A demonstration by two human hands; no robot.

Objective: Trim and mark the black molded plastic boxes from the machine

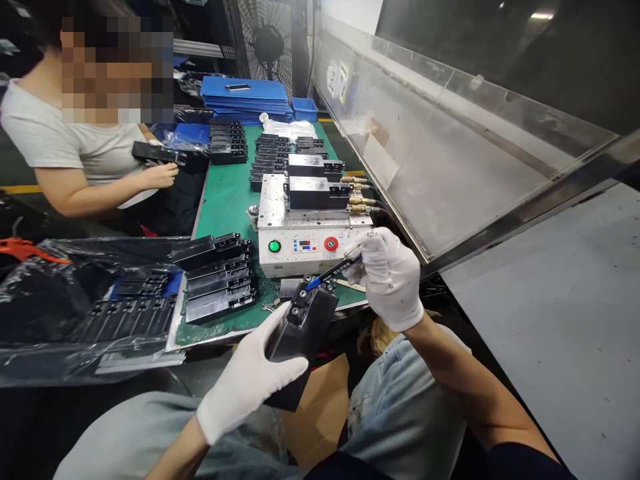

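In my white-gloved left hand (250,373) is a black rectangular plastic part (311,330), tilted above my lap. Its upper end has round metal inserts, and my thumb and fingers wrap its sides. My right hand (387,277), gloved too, pinches a blue-tipped marker pen (333,272). The pen's tip is at the upper end of the black part, close to the inserts; whether it touches I cannot tell. Just beyond stands a white machine box (280,223) with a green button, a small display and a red knob. Black parts (320,195) rest on top of it.
Black parts (220,293) are stacked on the green table (215,213) to the left. A plastic-lined box (100,333) holds more. Across the table sits a co-worker (95,147) holding a black part. Blue sheets (245,97) lie at the back; a clear panel (400,113) runs along the right.
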